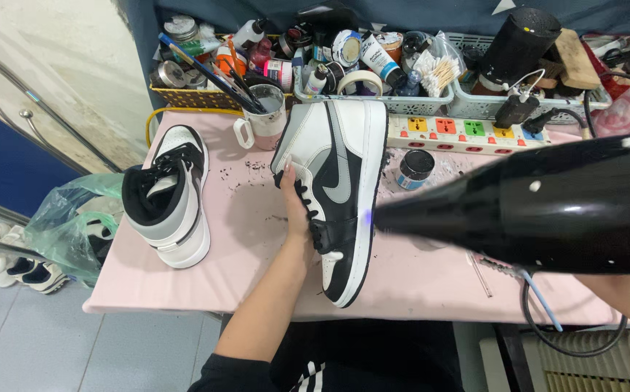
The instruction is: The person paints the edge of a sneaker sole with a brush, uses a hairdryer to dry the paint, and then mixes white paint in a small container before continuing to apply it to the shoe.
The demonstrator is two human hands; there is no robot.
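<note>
The left hand (297, 207) grips a black, white and grey high-top shoe (336, 189) from the lace side, thumb along the laces and the fingers wrapped out of sight behind the upper, clamped on it. The shoe is held on its side above the middle of the pink table (431, 279), toe toward the person, sole edge facing right. A black hair dryer (547, 207) comes in from the right, its narrow nozzle pointing left and ending just beside the shoe's white sole. The right hand is hidden behind the dryer's body at the frame edge, so I cannot tell how its fingers sit; only a forearm shows at the lower right. The dryer's cord (547, 327) loops down off the table's front edge. A second shoe (168, 196) of the same colours stands upright on the table's left side, well apart from the held one. Behind it stands a mug (264, 116) full of brushes. A white power strip (467, 134) with coloured switches lies along the back, with a small open jar (416, 168) just in front of it. Baskets (373, 101) crammed with paint bottles, tape and swabs line the rear edge. A green plastic bag (68, 225) hangs off the table's left.
</note>
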